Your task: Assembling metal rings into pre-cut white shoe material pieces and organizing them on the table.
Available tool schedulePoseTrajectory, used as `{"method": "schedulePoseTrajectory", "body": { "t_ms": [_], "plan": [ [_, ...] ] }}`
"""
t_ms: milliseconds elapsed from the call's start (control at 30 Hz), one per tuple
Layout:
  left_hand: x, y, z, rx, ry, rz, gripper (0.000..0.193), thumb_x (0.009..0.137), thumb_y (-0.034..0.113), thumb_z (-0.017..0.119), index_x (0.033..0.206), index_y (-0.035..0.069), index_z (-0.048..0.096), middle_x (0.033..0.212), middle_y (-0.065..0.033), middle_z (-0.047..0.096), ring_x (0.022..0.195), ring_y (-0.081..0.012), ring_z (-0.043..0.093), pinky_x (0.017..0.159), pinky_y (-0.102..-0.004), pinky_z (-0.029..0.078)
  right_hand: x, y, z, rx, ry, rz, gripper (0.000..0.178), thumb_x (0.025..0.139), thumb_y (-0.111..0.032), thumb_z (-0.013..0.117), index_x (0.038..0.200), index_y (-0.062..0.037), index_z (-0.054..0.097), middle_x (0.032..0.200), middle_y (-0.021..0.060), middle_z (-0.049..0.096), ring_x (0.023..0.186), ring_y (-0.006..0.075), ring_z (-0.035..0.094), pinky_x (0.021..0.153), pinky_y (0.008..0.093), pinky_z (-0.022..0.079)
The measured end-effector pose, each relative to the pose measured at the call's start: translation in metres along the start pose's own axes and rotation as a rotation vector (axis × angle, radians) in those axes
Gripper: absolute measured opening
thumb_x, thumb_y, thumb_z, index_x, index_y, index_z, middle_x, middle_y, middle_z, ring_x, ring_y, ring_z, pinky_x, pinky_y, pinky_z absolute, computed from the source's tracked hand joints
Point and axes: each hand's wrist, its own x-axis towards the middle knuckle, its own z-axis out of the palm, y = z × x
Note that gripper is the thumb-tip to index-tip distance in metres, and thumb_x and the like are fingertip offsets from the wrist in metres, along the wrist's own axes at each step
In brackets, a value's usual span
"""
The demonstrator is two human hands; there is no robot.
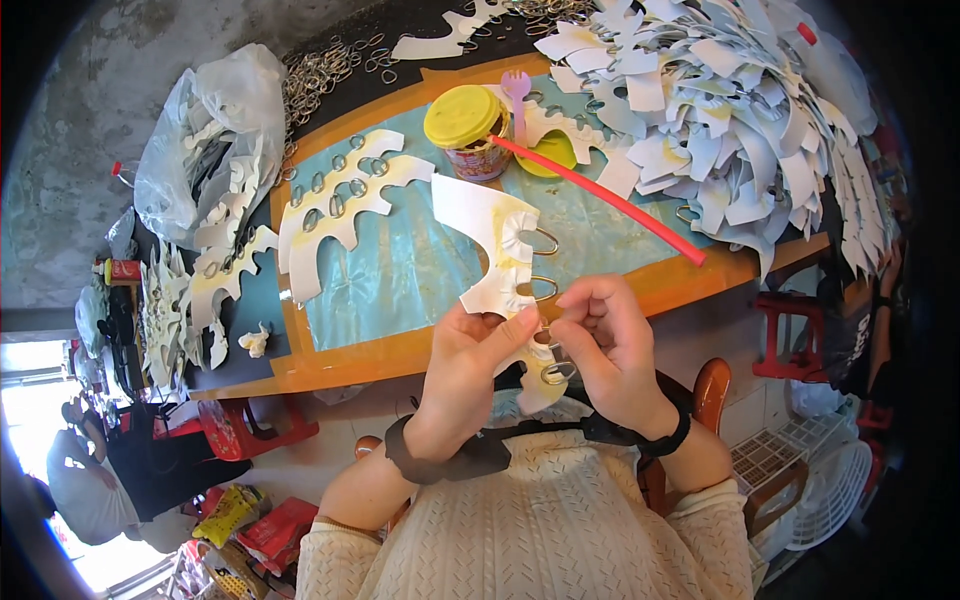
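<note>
My left hand (462,362) grips a white, scallop-edged cut piece (487,222), its thumb pressed on the piece's middle. Oval metal rings (545,290) sit along the right edge, where tabs look folded and yellowed. At that edge my right hand (607,345) is closed, thumb and finger pinching at a ring near the left thumb. The lower end of the piece hangs below my hands. Beyond them stands a tub with a yellow lid (462,116). A long red stick (610,205) slants from beside it.
Two similar pieces with rings (350,190) lie on the blue sheet (400,270) at left. A large pile of white pieces (710,120) fills the far right. Loose rings (325,80) and a clear plastic bag (215,130) are far left. Red stools (250,430) stand beside the table.
</note>
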Motion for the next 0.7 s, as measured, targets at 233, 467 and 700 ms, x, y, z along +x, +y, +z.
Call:
{"method": "schedulePoseTrajectory", "body": {
  "t_ms": [233, 467, 700],
  "plan": [
    [-0.01, 0.006, 0.006, -0.013, 0.0, 0.035, 0.049, 0.088, 0.012, 0.063, 0.128, -0.001, 0.038, 0.103, -0.0089, 0.062, 0.097, -0.013, 0.058, 0.082, -0.029, 0.048, 0.0, -0.001, 0.007, 0.04, 0.053, -0.023, 0.02, 0.087, 0.002, 0.056, 0.104, -0.0033, 0.047, 0.083, 0.0006, 0.05, 0.072, 0.0045, 0.049, 0.066, 0.0189, 0.042],
    [-0.016, 0.01, 0.007, 0.27, -0.029, 0.058, 0.056, 0.079, 0.001, 0.069, 0.124, -0.002, 0.036, 0.104, -0.0108, 0.062, 0.095, -0.0141, 0.06, 0.081, -0.0278, 0.049, 0.002, -0.001, 0.01, -0.005, 0.073, -0.069, 0.022, 0.086, 0.002, 0.057, 0.104, -0.0038, 0.047, 0.083, 0.001, 0.052, 0.072, 0.0042, 0.05, 0.064, 0.0183, 0.042],
    [-0.018, 0.0, -0.005, 0.514, -0.081, 0.212, 0.041, 0.078, 0.003, 0.071, 0.111, -0.004, 0.048, 0.098, -0.0101, 0.062, 0.091, -0.013, 0.059, 0.079, -0.0277, 0.048, 0.006, -0.006, 0.006, 0.064, 0.036, 0.028, 0.031, 0.084, 0.004, 0.06, 0.108, -0.0037, 0.042, 0.075, 0.0012, 0.053, 0.067, 0.0046, 0.051, 0.061, 0.0176, 0.042]
  ]
}}
